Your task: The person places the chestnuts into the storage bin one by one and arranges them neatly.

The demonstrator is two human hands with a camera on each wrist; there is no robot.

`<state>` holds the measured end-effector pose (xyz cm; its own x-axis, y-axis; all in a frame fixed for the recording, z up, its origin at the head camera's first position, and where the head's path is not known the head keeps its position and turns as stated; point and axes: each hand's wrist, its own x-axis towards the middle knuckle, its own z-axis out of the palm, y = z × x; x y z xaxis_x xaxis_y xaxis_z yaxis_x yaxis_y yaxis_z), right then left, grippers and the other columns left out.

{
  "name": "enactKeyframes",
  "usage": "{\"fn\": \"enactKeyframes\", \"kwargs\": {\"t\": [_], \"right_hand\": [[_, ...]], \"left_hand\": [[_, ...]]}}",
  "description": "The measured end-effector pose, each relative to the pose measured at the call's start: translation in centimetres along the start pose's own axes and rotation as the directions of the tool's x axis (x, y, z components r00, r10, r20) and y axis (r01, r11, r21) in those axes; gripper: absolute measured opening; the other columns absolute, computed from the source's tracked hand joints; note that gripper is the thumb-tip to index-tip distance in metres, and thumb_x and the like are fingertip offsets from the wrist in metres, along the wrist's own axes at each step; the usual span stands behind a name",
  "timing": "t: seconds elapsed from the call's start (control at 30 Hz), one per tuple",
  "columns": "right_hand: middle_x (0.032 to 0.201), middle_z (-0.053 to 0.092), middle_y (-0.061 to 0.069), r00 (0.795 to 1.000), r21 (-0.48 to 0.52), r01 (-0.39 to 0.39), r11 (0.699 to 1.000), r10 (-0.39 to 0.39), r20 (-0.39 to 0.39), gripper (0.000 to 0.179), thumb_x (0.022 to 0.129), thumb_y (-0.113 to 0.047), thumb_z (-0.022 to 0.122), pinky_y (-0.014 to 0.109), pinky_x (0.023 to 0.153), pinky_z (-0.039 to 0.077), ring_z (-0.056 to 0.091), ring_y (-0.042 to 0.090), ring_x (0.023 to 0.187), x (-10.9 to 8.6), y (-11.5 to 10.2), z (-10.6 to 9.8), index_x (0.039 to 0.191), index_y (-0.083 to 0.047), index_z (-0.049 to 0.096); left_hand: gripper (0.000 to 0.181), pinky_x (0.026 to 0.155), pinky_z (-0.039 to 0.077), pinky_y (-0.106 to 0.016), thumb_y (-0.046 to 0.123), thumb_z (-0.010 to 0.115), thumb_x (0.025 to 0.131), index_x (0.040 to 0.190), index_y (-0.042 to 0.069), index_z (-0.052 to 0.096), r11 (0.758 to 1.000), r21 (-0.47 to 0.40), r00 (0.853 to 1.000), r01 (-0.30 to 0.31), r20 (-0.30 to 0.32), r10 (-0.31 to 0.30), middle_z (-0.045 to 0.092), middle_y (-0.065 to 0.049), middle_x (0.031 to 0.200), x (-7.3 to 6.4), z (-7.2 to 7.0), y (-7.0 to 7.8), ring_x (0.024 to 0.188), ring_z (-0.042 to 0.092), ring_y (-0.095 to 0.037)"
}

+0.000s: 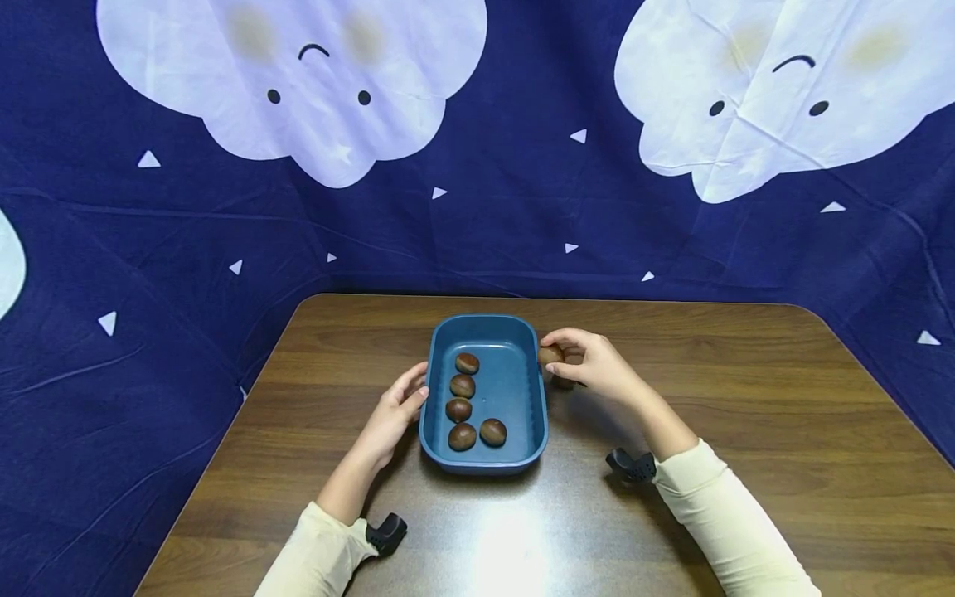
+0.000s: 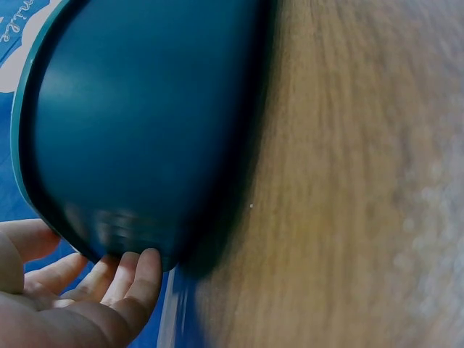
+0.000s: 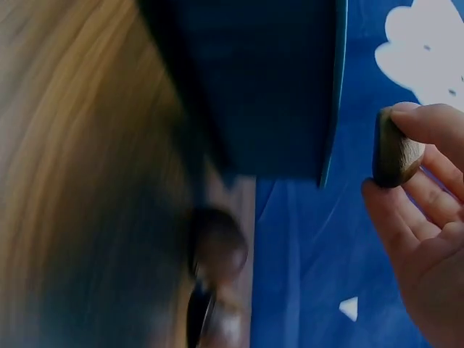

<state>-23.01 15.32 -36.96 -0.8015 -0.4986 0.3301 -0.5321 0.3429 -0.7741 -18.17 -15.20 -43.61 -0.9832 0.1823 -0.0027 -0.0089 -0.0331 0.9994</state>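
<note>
A blue rectangular container (image 1: 485, 468) sits on the table with several brown chestnuts (image 1: 462, 385) inside, mostly along its left side. My left hand (image 1: 391, 414) touches the container's outer left wall, the thumb up near the rim. In the left wrist view, its relaxed fingers (image 2: 148, 272) lie against the blue wall. Just outside the right rim, my right hand (image 1: 597, 365) pinches a chestnut (image 3: 395, 152) between thumb and fingers. Under that hand, more chestnuts (image 3: 220, 243) lie on the table beside the container, blurred in the right wrist view and mostly hidden in the head view.
The brown wooden table (image 1: 746, 398) has rounded far corners. Behind it hangs a dark blue cloth (image 1: 507, 207) with white clouds and small triangles. A black wrist device (image 1: 630, 466) is at the right sleeve, another black device (image 1: 386, 535) at the left.
</note>
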Motion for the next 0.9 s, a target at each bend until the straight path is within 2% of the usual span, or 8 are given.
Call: {"fn": "enactKeyframes", "kwargs": {"t": [0.13,0.27,0.4,0.5,0.7,0.9], "right_hand": [[0.098,0.060,0.018,0.998,0.036,0.007,0.999,-0.009,0.067,0.029,0.077,0.005,0.065,0.043,0.079,0.045,0.058,0.030,0.089,1.1,0.5,1.4,0.105,0.008,0.057],[0.103,0.060,0.010,0.991,0.019,0.016,1.000,-0.019,0.134,0.030,0.078,-0.001,0.067,0.039,0.082,0.044,0.056,0.024,0.094,2.2,1.8,2.9,0.106,0.000,0.059],[0.105,0.059,0.004,0.976,-0.026,0.046,0.999,-0.040,0.215,0.029,0.078,-0.005,0.067,0.035,0.085,0.043,0.053,0.018,0.099,3.0,1.8,4.1,0.106,-0.003,0.060],[0.106,0.059,0.002,0.960,-0.058,0.044,0.997,-0.026,0.277,0.029,0.078,-0.006,0.066,0.033,0.086,0.043,0.052,0.014,0.100,3.6,1.6,5.0,0.106,-0.005,0.060],[0.105,0.058,-0.001,0.916,-0.154,0.066,0.986,0.001,0.401,0.028,0.079,-0.008,0.066,0.028,0.080,0.044,0.053,0.011,0.093,4.6,1.2,6.3,0.106,-0.006,0.060],[0.102,0.058,-0.006,0.882,-0.202,0.063,0.977,0.040,0.470,0.026,0.078,-0.009,0.068,0.027,0.079,0.043,0.052,0.009,0.093,5.0,1.3,6.9,0.103,-0.011,0.061]], "left_hand": [[0.044,0.094,0.032,-0.048,0.008,0.042,0.095,0.137,0.004,0.031,1.000,-0.002,1.000,0.001,0.001,-0.001,0.036,-0.021,0.135,0.0,0.0,-0.1,0.122,0.035,-0.033],[0.044,0.093,0.032,-0.048,0.008,0.042,0.095,0.137,0.004,0.031,1.000,-0.004,1.000,0.000,0.002,0.000,0.036,-0.021,0.135,0.0,-0.1,-0.1,0.121,0.036,-0.033],[0.044,0.093,0.033,-0.048,0.009,0.042,0.095,0.137,0.004,0.031,1.000,-0.002,1.000,0.000,0.001,0.000,0.036,-0.021,0.135,0.1,0.0,-0.2,0.121,0.036,-0.033],[0.044,0.093,0.033,-0.047,0.008,0.042,0.095,0.137,0.004,0.031,1.000,-0.002,1.000,0.001,0.000,-0.001,0.036,-0.021,0.135,0.1,-0.1,-0.2,0.121,0.036,-0.032],[0.044,0.093,0.034,-0.047,0.007,0.042,0.095,0.137,0.004,0.031,1.000,-0.005,1.000,-0.005,0.002,0.005,0.036,-0.021,0.135,0.1,-0.1,-0.2,0.121,0.036,-0.033],[0.043,0.093,0.033,-0.047,0.007,0.042,0.095,0.137,0.004,0.032,1.000,-0.011,1.000,-0.004,0.001,0.004,0.036,-0.021,0.136,0.1,-0.1,-0.3,0.121,0.036,-0.032]]}}
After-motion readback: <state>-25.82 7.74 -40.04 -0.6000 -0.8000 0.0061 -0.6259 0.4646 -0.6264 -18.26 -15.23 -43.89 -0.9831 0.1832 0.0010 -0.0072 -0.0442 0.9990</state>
